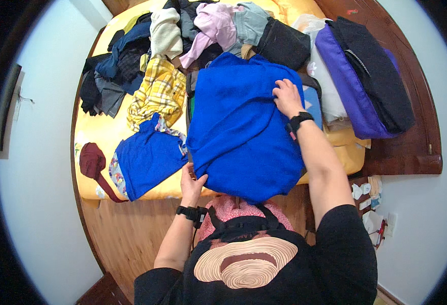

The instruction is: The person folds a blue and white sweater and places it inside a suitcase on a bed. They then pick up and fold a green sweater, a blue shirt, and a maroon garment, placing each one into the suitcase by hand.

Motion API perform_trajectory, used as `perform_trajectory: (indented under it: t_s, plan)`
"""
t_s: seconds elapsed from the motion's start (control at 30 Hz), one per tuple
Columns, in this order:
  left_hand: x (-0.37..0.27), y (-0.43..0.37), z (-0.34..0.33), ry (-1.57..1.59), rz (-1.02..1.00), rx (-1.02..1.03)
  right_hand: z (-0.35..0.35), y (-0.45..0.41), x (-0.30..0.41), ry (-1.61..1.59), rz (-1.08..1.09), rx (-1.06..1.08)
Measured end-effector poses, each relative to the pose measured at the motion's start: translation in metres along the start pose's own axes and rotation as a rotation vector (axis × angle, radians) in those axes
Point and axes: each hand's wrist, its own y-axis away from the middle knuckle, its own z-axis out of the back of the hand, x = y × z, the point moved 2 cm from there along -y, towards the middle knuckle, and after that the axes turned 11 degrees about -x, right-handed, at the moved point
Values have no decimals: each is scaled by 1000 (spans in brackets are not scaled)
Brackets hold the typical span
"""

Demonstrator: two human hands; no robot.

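Note:
A large bright blue piece of cloth (pixel 246 126), wrinkled with diagonal folds, spreads before me over a dark-edged case or bag (pixel 314 85). Most of that case is hidden; a light blue patch with white shapes shows at its right. My right hand (pixel 287 97) rests on the cloth's upper right side with bent fingers. Whether it pinches the fabric cannot be told. At the lower left edge of the cloth is my left hand (pixel 193 181), thumb and fingers apart, the thumb touching the blue fabric. Left of it lies a smaller blue garment (pixel 153 158) with floral trim.
A yellow plaid shirt (pixel 158 89) and a heap of clothes, including a pink garment (pixel 215 24), cover the bed's far side. A maroon cloth item (pixel 92 160) lies far left on the yellow bedsheet (pixel 162 192). Purple and black folded fabric (pixel 372 76) stands right, beside the wooden headboard (pixel 410 148).

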Motion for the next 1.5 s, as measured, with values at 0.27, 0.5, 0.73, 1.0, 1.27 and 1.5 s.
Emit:
perform_trajectory:
  t_s: [0.27,0.5,0.73,1.0,1.27,1.5]
  plan:
    - [11,-2,1,284,26,71,74,-34,-27,-797,-430,329]
    - [-3,22,11,263,-65,-86,93,-80,-15,-146,-75,384]
    - [-44,63,11,-285,-951,-131,41,-94,0,236,71,148]
    - [-57,31,1,-307,-825,264,12,-77,-2,245,119,120]
    - [-98,-48,-1,-636,-764,117,70,-79,-15,138,-109,568]
    - [-78,-76,24,-467,-470,199,67,-102,-17,181,-31,231]
